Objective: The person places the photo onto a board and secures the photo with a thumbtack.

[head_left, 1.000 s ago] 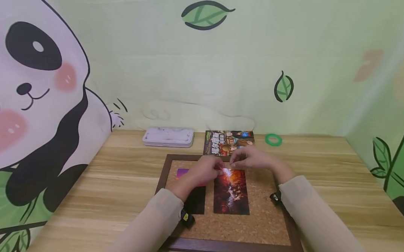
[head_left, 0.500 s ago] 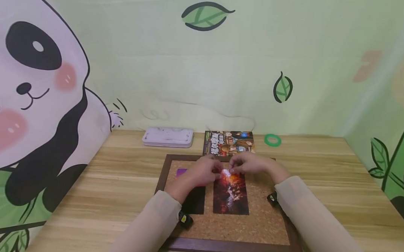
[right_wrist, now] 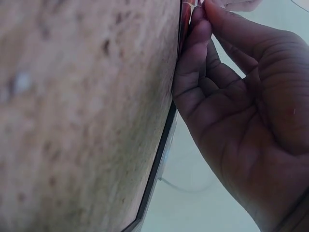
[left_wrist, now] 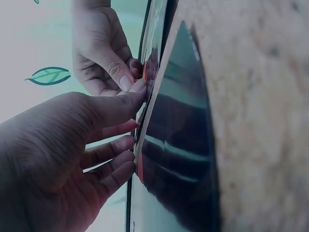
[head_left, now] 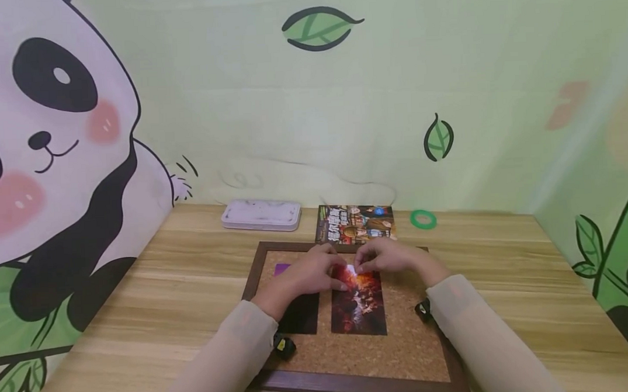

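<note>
A print with a fiery red and orange cloud picture [head_left: 360, 311] lies on a dark-framed cork board [head_left: 368, 360]. My left hand [head_left: 317, 270] reaches to its upper left part, fingertips at the top and thumb resting on its face, with a gap between them. At the top edge my right hand [head_left: 392, 255] pinches a small, shiny pale thing [right_wrist: 196, 3] between thumb and fingers; its kind I cannot tell. In the left wrist view the two thumbs nearly meet. A dark print with a purple top [head_left: 304, 316] sits to the left, partly under my left forearm.
Behind the board a booklet with a colourful cover [head_left: 354, 222] lies on the wooden table [head_left: 485, 258]. A pale tin case [head_left: 261, 214] stands to its left, a green tape ring [head_left: 423, 219] to its right. A panda-printed backdrop [head_left: 236, 106] rises at the back.
My right hand has come down and closer to the top of the fiery print. The left thumb has moved down its face, spreading away from the fingers. The print itself stays in place.
</note>
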`<state>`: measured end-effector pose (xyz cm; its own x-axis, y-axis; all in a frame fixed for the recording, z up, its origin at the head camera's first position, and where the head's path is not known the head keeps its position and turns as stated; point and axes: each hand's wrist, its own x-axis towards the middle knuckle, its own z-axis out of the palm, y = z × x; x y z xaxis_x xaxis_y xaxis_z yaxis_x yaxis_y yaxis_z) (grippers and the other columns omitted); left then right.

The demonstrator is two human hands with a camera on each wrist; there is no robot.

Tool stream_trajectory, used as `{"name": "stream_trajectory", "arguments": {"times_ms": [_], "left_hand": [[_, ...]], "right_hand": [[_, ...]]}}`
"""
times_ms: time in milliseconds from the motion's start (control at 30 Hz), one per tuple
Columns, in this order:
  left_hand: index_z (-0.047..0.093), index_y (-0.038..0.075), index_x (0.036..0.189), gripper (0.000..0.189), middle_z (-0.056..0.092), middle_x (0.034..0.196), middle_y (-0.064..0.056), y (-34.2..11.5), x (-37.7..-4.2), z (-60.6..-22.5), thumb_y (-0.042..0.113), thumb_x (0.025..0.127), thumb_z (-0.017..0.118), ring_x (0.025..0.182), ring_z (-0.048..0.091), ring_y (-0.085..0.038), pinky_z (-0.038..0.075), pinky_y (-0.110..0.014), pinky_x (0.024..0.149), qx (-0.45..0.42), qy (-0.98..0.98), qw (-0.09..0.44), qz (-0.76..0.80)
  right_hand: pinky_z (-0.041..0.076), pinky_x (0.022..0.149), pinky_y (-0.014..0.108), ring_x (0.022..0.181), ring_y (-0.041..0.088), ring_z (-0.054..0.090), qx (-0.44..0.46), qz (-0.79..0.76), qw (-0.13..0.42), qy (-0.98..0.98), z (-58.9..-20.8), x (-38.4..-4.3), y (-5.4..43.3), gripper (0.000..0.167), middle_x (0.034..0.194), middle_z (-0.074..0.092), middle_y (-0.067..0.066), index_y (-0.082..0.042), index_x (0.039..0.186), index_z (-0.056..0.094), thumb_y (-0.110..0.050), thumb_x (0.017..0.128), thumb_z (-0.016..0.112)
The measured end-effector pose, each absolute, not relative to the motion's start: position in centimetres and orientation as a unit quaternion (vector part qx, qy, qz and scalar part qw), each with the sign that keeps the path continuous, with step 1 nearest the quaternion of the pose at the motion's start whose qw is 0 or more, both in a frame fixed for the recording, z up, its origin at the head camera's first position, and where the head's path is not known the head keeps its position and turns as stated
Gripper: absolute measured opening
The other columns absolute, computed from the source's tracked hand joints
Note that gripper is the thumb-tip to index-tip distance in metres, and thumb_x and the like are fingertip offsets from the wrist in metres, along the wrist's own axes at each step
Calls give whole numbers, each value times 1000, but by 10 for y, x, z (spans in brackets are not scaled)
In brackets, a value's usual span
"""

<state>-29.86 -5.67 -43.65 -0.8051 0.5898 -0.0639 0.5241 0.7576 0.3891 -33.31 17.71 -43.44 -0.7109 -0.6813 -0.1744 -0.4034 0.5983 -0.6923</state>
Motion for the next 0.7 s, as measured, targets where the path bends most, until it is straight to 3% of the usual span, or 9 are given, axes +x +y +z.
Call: {"name": "stream_trajectory", "arguments": {"times_ms": [500, 700], "left_hand": [[70, 16, 124, 49, 54, 113, 0, -58, -301, -438, 43, 85, 81, 96, 48, -17, 45, -32, 83, 311, 929, 82, 181], [70, 17, 125, 49, 53, 112, 2, -58, -300, -439, 44, 85, 81, 96, 48, -16, 45, -31, 83, 306, 931, 88, 179]], "right_hand": [[49, 81, 36, 90, 15, 59, -295, -306, 215, 879, -434, -335, 173, 4, 94, 67, -4, -16, 97, 72, -18, 95, 69], [47, 88, 38, 95, 16, 60, -304, -324, 236, 864, -431, -331, 173, 7, 98, 68, -3, -15, 99, 73, -18, 97, 67]]}}
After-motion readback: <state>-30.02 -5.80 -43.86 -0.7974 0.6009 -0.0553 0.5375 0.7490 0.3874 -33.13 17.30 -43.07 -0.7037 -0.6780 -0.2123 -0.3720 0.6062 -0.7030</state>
